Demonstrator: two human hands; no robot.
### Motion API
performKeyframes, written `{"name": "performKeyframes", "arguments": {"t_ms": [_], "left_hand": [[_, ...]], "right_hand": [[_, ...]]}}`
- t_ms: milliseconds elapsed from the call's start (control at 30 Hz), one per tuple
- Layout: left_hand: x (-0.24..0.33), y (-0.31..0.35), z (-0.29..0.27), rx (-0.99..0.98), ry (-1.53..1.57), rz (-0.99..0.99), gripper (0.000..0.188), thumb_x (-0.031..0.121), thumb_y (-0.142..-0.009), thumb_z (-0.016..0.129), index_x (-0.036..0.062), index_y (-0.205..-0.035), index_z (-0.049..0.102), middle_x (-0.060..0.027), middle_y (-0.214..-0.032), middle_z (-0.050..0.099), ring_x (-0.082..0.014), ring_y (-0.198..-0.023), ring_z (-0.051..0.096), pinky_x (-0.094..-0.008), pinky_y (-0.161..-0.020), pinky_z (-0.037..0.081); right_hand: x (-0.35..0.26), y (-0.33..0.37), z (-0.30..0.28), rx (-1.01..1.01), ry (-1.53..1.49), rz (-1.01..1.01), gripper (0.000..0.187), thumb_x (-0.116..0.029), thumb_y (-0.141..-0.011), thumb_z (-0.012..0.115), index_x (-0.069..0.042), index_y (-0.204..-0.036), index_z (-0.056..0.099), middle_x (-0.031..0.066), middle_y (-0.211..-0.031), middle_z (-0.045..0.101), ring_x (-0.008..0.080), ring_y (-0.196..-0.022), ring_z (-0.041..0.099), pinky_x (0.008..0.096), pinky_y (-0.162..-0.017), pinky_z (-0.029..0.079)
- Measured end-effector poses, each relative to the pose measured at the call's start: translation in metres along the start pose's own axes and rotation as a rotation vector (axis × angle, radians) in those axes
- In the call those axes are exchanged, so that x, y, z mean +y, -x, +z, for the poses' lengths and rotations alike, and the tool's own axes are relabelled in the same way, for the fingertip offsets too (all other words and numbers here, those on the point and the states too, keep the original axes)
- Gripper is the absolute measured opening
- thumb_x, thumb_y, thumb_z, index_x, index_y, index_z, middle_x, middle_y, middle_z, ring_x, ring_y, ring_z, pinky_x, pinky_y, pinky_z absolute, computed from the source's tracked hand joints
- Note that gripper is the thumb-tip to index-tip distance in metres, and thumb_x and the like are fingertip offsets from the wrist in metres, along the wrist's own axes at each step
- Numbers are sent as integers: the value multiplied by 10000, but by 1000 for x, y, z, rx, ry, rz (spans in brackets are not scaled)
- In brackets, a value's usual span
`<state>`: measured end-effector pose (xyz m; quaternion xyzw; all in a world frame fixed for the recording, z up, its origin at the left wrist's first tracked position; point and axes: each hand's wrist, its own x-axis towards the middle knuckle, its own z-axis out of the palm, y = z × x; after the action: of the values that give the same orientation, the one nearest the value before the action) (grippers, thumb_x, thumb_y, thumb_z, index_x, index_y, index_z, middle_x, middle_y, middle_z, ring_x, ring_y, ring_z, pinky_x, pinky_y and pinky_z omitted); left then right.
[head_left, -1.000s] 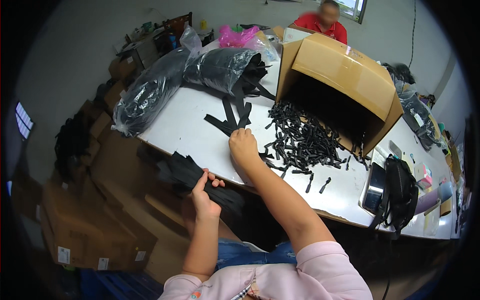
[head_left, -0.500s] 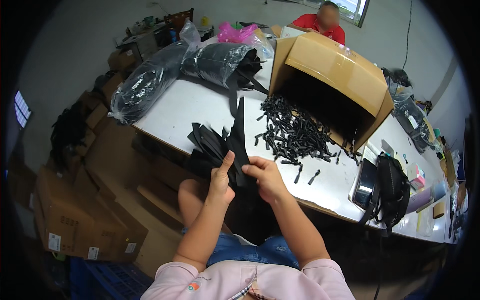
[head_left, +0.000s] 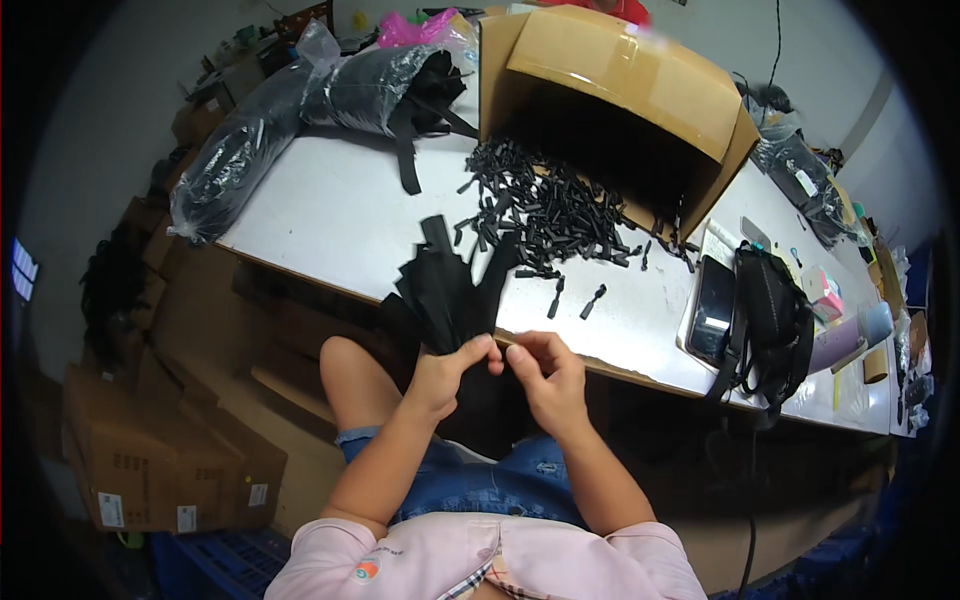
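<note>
The left hand (head_left: 440, 382) has its grip closed round a bunch of black cloth strips (head_left: 440, 290) at the bench's (head_left: 330, 210) near edge. The right hand (head_left: 552, 388) is just beside; I can't tell if its grip pinches anything. Squeeze firmly, keeping strips flat.

Lists two hands (head_left: 552, 385); one fanned bundle of black strips (head_left: 440, 295); one bench (head_left: 330, 210); one open cardboard box (head_left: 620, 70); one pile of small black pieces (head_left: 550, 205), too many to count; two clear plastic bags (head_left: 240, 140) at left; one black bag (head_left: 770, 320); one pink-and-white box (head_left: 823, 293); one brown roll (head_left: 876, 365).
</note>
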<state>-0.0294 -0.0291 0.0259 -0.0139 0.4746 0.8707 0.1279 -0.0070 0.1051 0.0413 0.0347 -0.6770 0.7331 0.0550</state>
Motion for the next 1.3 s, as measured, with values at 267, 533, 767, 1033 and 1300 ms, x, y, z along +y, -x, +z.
{"name": "performKeyframes", "arguments": {"t_ms": [267, 533, 767, 1033, 1300], "left_hand": [[-25, 31, 4, -245, -175, -269, 141, 31, -737, 596, -14, -852, 527, -68, -641, 532, -121, -524, 508, -225, -496, 438], [-32, 22, -17, -237, 55, -314, 239, 151, -737, 634, -7, -878, 523, -66, -710, 521, -102, -564, 483, -254, -553, 452], [-33, 23, -2, -385, 379, -324, 343, 173, -698, 681, 26, -962, 518, -46, -792, 522, -126, -654, 527, -248, -618, 461], [-31, 28, -7, -369, 90, -364, 231, 48, -734, 596, 5, -947, 517, -75, -773, 551, -139, -636, 557, -245, -593, 465], [-33, 31, -2, -375, -52, -297, 113, 71, -738, 578, -22, -796, 547, -90, -668, 542, -124, -530, 508, -257, -535, 456]], "right_hand": [[-9, -22, -31, -2, -159, 113, 286, -225, -829, 513, 21, -967, 560, 66, -813, 590, 114, -767, 534, 235, -714, 412], [-60, 2, -76, -113, -749, -195, 348, -233, -879, 403, 72, -937, 560, 137, -717, 591, 161, -678, 567, 256, -625, 455], [-14, 10, -22, -240, 512, -358, 306, -203, -808, 517, -4, -1035, 565, 137, -1106, 480, 262, -928, 466, 359, -796, 382], [13, 16, -31, 273, 337, -300, 524, -112, -712, 611, 16, -1178, 409, 138, -1130, 434, 174, -843, 461, 287, -709, 416], [4, 9, -44, 7, -18, 29, 271, -191, -859, 477, 18, -1004, 571, 56, -844, 605, 67, -712, 514, 184, -620, 395]]}}
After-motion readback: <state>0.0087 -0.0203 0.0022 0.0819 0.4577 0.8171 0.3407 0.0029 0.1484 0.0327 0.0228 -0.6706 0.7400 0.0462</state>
